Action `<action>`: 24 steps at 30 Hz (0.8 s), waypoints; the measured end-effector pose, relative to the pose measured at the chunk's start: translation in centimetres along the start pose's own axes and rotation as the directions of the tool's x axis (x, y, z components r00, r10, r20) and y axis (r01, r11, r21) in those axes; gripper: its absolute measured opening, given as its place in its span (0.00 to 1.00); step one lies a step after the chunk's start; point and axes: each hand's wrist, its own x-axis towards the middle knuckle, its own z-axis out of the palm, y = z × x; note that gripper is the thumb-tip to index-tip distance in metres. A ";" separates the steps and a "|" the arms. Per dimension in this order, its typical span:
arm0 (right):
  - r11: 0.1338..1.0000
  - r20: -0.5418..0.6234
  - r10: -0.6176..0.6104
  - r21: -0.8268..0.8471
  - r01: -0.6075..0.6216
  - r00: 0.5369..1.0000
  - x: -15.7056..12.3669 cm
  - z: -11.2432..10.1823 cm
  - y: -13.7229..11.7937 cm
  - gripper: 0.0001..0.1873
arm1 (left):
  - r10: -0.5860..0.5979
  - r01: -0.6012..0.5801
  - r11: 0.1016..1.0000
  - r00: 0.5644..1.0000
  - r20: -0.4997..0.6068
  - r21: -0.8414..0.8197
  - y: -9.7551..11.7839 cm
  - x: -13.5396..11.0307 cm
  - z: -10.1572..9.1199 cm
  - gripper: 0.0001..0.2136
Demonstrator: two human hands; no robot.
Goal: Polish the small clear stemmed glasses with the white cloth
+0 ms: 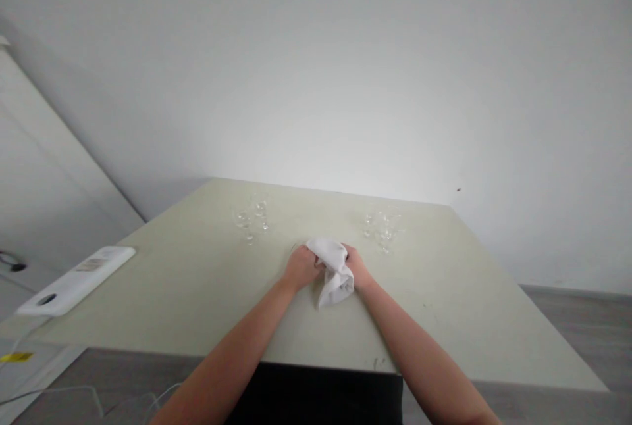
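Over the middle of the table, my left hand (303, 268) is closed, with a faint clear curved edge beside its knuckles that looks like part of a glass. Most of that glass is hidden by the hand and by a bunched white cloth (332, 255). My right hand (357, 267) is closed on the right side of the cloth, and a loose fold hangs down between the two hands. Beyond my left hand stand several clear stemmed glasses (259, 213). Another cluster of clear glasses (383, 227) is past my right hand; their outlines blur together.
The pale table (187, 287) reaches back to a plain wall (326, 70). On its left edge lies a white power strip (79, 280) with a cable running down. A white cabinet (54, 168) is at the far left. Grey floor (577, 326) shows at the right.
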 end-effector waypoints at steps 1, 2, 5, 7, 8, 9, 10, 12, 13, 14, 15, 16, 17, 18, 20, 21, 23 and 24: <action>0.993 -0.069 0.011 0.120 -0.003 0.998 0.1 -0.1 -0.1 0.13 | -0.056 0.053 0.996 0.997 -0.048 -0.066 0.0 0.1 -0.2 0.13; 0.978 -0.141 0.027 0.209 0.003 0.990 0.2 -0.2 -0.3 0.15 | -0.112 0.095 0.982 0.989 -0.099 -0.163 0.0 0.2 -0.3 0.17; 0.958 -0.336 0.065 0.286 0.036 0.940 0.3 -0.5 -0.5 0.23 | -0.254 0.115 0.870 0.939 -0.234 -0.480 -0.2 0.5 -0.8 0.23; 0.969 -0.369 0.035 0.239 0.058 0.929 0.1 -0.2 -0.5 0.31 | -0.281 0.093 0.822 0.924 -0.259 -0.562 -0.3 0.7 -1.0 0.22; 0.976 -0.343 -0.002 0.204 0.076 0.939 -0.1 0.1 -0.5 0.36 | -0.287 0.093 0.800 0.927 -0.242 -0.593 -0.3 0.7 -1.1 0.22; 0.982 -0.285 -0.052 0.159 0.101 0.957 -0.2 0.5 -0.5 0.41 | -0.294 0.099 0.771 0.931 -0.214 -0.630 -0.3 0.8 -1.1 0.22; 0.986 -0.197 -0.104 0.108 0.127 0.975 -0.4 0.9 -0.5 0.43 | -0.292 0.101 0.733 0.940 -0.177 -0.673 -0.2 0.7 -1.0 0.23; 0.988 -0.018 -0.157 0.004 0.157 0.987 -0.7 1.8 -0.4 0.37 | -0.264 0.089 0.632 0.959 -0.105 -0.770 0.2 0.7 -0.7 0.25; 0.987 0.031 -0.155 -0.041 0.156 0.987 -0.8 2.0 -0.3 0.31 | -0.251 0.086 0.571 0.965 -0.074 -0.816 0.3 0.6 -0.6 0.27; 0.987 0.045 -0.143 -0.073 0.146 0.989 -0.8 2.2 -0.2 0.24 | -0.245 0.088 0.509 0.968 -0.046 -0.856 0.5 0.6 -0.5 0.28; 0.988 0.036 -0.127 -0.080 0.130 0.991 -0.7 2.3 -0.2 0.19 | -0.246 0.097 0.448 0.969 -0.018 -0.889 0.6 0.7 -0.4 0.29; 0.992 0.018 -0.112 -0.053 0.113 0.994 -0.7 2.2 -0.1 0.15 | -0.257 0.111 0.390 0.966 0.007 -0.914 0.6 0.7 -0.4 0.30; 0.996 0.017 -0.094 0.007 0.093 0.995 -0.6 2.1 -0.1 0.13 | -0.273 0.125 0.337 0.962 0.030 -0.933 0.6 0.8 -0.4 0.30; 0.994 0.046 -0.071 0.091 0.066 0.996 -0.5 1.9 -0.1 0.12 | -0.282 0.136 0.290 0.958 0.051 -0.947 0.5 0.9 -0.5 0.29; 0.965 0.148 -0.020 0.261 -0.019 0.989 -0.5 1.6 -0.1 0.14 | -0.260 0.156 0.202 0.960 0.100 -0.967 0.3 1.1 -0.6 0.28; 0.949 0.196 -0.002 0.310 -0.060 0.981 -0.6 1.5 -0.2 0.15 | -0.238 0.164 0.162 0.964 0.123 -0.973 0.2 1.2 -0.7 0.28; 0.958 0.192 0.014 0.278 -0.068 0.981 -0.7 1.4 -0.4 0.16 | -0.209 0.164 0.108 0.968 0.139 -0.981 0.0 1.2 -0.9 0.28; 0.979 0.143 0.014 0.197 -0.042 0.990 -0.8 1.4 -0.5 0.14 | -0.216 0.153 0.100 0.968 0.129 -0.983 0.0 1.2 -1.0 0.29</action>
